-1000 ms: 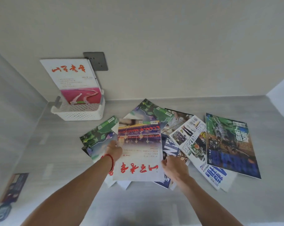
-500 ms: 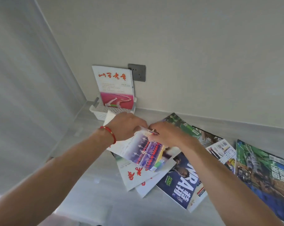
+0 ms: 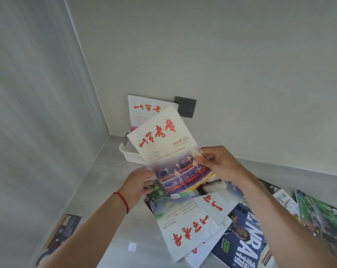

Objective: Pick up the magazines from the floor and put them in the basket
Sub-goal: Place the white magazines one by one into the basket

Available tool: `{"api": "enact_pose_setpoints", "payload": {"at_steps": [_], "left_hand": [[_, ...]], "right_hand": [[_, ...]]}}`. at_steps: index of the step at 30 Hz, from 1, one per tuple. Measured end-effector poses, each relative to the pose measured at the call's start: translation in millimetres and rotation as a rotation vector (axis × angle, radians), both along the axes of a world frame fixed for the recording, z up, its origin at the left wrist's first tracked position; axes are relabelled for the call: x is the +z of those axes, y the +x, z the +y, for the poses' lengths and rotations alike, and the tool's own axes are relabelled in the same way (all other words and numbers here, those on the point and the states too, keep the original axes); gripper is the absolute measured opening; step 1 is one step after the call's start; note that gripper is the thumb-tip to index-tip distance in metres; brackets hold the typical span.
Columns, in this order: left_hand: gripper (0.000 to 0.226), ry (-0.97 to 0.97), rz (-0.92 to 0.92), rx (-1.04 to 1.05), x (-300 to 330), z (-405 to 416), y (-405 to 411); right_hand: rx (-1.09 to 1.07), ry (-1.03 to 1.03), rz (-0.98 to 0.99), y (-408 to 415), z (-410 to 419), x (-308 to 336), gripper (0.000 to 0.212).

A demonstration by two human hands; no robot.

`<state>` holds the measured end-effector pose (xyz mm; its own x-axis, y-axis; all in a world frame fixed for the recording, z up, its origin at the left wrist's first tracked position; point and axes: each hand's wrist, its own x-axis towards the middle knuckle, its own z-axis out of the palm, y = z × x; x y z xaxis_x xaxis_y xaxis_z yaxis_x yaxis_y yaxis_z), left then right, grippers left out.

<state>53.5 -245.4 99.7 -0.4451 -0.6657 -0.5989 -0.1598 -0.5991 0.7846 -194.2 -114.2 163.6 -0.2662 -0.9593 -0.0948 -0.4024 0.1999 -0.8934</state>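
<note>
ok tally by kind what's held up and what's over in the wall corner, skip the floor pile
magazines: 2 (held magazine, basket magazine)
white basket: 1
wall socket: 1
total: 4

A home room corner: wall socket, magazines strewn

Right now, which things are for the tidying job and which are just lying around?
For the job:
white perforated plastic basket
white red-lettered magazine held up by right hand and left hand
magazine already standing in the basket
magazines on the floor

Just lying about:
dark grey wall socket
dark booklet by the left wall
</note>
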Motion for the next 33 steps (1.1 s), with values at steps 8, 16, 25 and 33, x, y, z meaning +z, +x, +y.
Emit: {"api": "enact_pose_setpoints", "payload": {"at_steps": [8,16,25,33], "left_hand": [[0.024,-0.585,0.035,-0.015,19,-116,4],[0.016,-0.918,-0.219,-0.04,25,-209,-10],[0.025,-0.781,-0.373,-0.046,-24,-252,-37],[0.027,-0.669,-0.381,0.018,-34,-267,-60]], "right_hand": [[-0.257,-0.085,0.036,29,-83,0,0.022],[-0.629,0.005,0.257,34,-182,-14,0.018],[-0.671,0.128,0.249,11,-220,-62,0.023],[-0.639,0.188,0.245,8,-235,-81,0.023]]}}
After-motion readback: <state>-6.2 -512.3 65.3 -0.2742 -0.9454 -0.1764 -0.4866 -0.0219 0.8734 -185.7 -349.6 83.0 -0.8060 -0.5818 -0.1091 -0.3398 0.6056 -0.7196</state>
